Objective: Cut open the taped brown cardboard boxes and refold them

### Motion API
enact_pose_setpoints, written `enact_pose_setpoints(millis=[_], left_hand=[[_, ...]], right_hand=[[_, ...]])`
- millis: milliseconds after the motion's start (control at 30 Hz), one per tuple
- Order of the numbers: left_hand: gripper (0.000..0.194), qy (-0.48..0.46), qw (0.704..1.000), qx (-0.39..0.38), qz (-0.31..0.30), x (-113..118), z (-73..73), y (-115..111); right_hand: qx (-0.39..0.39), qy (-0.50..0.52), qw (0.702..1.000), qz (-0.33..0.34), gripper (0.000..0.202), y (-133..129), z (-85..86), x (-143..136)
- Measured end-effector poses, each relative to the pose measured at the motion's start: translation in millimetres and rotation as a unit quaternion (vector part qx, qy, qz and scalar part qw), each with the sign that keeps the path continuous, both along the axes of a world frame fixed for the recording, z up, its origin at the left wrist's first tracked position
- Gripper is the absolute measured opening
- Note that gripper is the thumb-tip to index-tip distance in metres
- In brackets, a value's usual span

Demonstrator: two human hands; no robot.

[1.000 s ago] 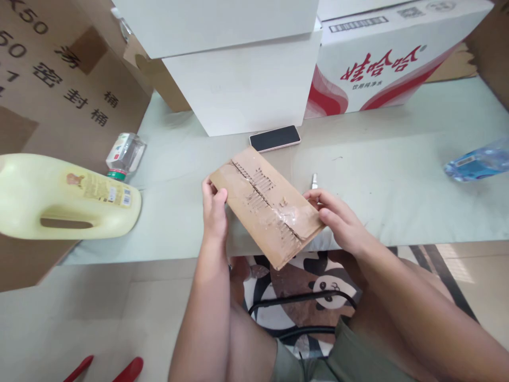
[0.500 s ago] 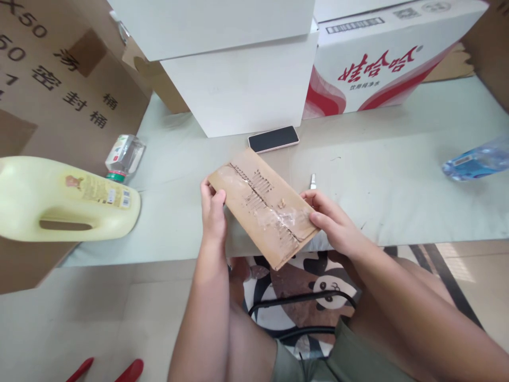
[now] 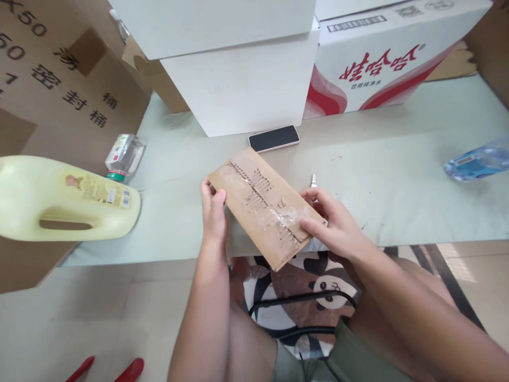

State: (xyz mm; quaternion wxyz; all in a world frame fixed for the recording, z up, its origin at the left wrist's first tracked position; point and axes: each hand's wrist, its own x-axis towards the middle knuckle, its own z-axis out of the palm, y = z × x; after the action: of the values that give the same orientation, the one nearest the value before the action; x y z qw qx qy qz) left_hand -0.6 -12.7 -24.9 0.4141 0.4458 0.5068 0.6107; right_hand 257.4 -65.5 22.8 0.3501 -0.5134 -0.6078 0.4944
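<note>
A flat brown cardboard box (image 3: 250, 199) is held up between my two hands, tilted, over the table's front edge. Its upper face has torn strips baring the corrugation, a long seam and shiny clear tape. My left hand (image 3: 214, 212) is closed on the left corner, thumb on top. At the right end my right hand (image 3: 332, 223) grips the box, with its thumb on the upper face and fingers along the far edge. Just beyond the right fingers lies a small metal object (image 3: 314, 179), perhaps a nail clipper, partly hidden by the hand.
A phone (image 3: 274, 139) lies behind the box, before white cartons (image 3: 242, 87). To the left are a yellow jug (image 3: 99, 207), a clear bottle (image 3: 124, 156) and a large brown carton (image 3: 59, 79). A blue-labelled water bottle (image 3: 477, 159) lies on the right of the table (image 3: 397, 191).
My right thumb has slid inward and left across the box's upper face. The box and my left hand stay almost where they were.
</note>
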Motion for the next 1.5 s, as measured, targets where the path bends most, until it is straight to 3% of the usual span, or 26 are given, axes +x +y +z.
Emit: enact_pose_setpoints(millis=[433,700,1100,1200,1367,1500], left_hand=[[0.058,-0.009,1.000,0.011,0.024,2.4,-0.4,0.5],[0.056,-0.006,1.000,0.006,0.014,3.8,1.1,-0.3],[0.058,-0.006,1.000,0.013,0.008,2.1,-2.9,2.0],[0.059,-0.002,1.000,0.014,0.008,1.8,-3.3,1.7],[0.057,0.005,1.000,0.020,-0.003,1.1,-4.6,1.2],[0.056,0.006,1.000,0.015,-0.004,0.9,-5.7,2.2]], right_hand=[[-0.028,0.018,0.999,-0.008,0.037,1.2,5.9,-5.1],[-0.012,0.032,0.999,-0.003,0.034,-1.3,7.6,-3.9],[0.013,0.002,0.999,-0.046,0.023,1.4,12.7,-13.4],[0.066,-0.021,0.997,-0.044,0.022,-0.9,9.6,-11.3],[0.233,-0.079,0.969,0.011,0.037,-1.2,5.6,-7.3],[0.245,-0.124,0.960,0.052,0.036,1.5,9.8,-4.9]])
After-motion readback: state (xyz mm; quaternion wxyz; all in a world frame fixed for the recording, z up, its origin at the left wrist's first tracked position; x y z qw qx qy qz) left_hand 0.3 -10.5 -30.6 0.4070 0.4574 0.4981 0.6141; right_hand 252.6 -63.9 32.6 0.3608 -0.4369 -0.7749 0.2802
